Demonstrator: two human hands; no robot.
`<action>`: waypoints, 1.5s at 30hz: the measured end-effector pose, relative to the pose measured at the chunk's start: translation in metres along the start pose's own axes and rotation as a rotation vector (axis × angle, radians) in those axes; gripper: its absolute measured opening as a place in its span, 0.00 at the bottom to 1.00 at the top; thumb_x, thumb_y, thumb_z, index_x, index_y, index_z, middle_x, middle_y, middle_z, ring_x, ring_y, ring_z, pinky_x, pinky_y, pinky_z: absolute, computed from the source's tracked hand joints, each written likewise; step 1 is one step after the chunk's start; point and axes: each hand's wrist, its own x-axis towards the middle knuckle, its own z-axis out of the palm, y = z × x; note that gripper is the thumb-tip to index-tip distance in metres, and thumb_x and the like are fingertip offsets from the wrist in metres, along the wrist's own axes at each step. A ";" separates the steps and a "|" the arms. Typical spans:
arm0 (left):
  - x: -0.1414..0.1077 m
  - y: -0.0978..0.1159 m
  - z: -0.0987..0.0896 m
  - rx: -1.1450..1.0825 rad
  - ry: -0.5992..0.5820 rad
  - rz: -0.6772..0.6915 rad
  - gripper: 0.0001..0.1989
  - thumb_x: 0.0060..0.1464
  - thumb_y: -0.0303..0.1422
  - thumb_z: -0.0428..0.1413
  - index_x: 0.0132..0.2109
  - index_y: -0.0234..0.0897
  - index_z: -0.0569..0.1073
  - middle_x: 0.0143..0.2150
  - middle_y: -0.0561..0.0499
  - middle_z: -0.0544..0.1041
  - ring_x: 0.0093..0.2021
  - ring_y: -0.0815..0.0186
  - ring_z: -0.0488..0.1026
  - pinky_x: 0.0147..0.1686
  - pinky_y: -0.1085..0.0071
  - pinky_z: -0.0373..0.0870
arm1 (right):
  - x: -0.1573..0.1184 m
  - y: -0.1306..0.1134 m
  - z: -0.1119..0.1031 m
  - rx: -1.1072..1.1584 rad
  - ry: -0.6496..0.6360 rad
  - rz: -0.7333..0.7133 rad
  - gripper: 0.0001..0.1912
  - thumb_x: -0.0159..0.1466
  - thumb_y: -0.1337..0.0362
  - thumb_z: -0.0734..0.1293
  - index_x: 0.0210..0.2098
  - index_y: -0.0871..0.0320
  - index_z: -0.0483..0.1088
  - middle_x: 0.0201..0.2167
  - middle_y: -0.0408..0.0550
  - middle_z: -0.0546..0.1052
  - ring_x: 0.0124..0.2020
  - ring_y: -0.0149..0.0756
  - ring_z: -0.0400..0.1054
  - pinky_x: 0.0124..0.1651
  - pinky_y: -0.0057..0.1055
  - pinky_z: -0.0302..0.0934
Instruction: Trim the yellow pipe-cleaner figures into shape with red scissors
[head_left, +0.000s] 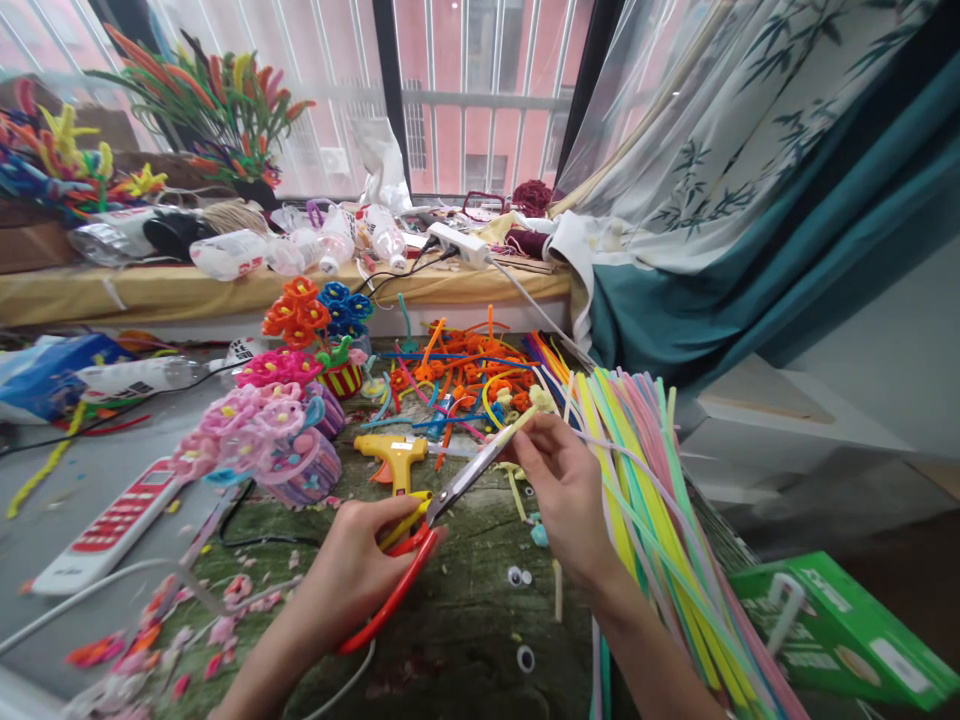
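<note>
Red-handled scissors [386, 605] are gripped in my left hand [364, 560], their blades pointing up and to the right. The blade tips reach a pale yellow fuzzy piece [538, 402], which my right hand [559, 480] pinches between thumb and fingers. Whether the blades are fully closed is hard to tell. Just beyond my left hand lies a yellow glue gun [397, 455]. Long pastel pipe cleaners [645, 470] lie in a bundle beside and under my right forearm.
Pink pipe-cleaner flowers [255, 425] stand at the left, near a white and red power strip [112, 530]. Orange pieces [480, 365] are heaped behind my hands. Googly eyes [525, 658] lie in front. A green box [847, 630] sits at the lower right.
</note>
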 end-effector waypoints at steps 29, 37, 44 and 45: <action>0.002 0.004 -0.002 0.093 -0.087 -0.020 0.19 0.55 0.48 0.51 0.27 0.39 0.63 0.21 0.60 0.59 0.24 0.70 0.56 0.24 0.74 0.49 | 0.000 -0.002 -0.001 0.019 -0.016 -0.036 0.03 0.65 0.63 0.69 0.37 0.54 0.71 0.31 0.41 0.79 0.33 0.31 0.76 0.39 0.26 0.70; 0.002 0.010 -0.005 0.190 -0.034 -0.089 0.12 0.49 0.44 0.52 0.29 0.40 0.63 0.24 0.56 0.66 0.26 0.65 0.62 0.27 0.72 0.54 | 0.000 -0.001 -0.001 0.029 -0.032 -0.041 0.03 0.65 0.62 0.69 0.37 0.54 0.71 0.32 0.41 0.79 0.34 0.32 0.76 0.39 0.27 0.71; 0.001 0.007 -0.003 0.199 0.010 -0.035 0.10 0.49 0.42 0.53 0.30 0.40 0.64 0.26 0.56 0.68 0.27 0.65 0.63 0.28 0.73 0.55 | -0.001 -0.002 -0.001 0.023 -0.022 -0.046 0.03 0.65 0.63 0.69 0.38 0.53 0.71 0.32 0.40 0.79 0.34 0.31 0.76 0.39 0.26 0.70; 0.001 0.006 -0.003 0.194 0.005 -0.048 0.10 0.49 0.42 0.53 0.30 0.40 0.65 0.26 0.56 0.67 0.27 0.66 0.63 0.27 0.73 0.55 | -0.001 -0.002 -0.001 0.023 -0.022 -0.045 0.03 0.65 0.63 0.69 0.38 0.53 0.71 0.32 0.41 0.79 0.34 0.31 0.76 0.39 0.26 0.70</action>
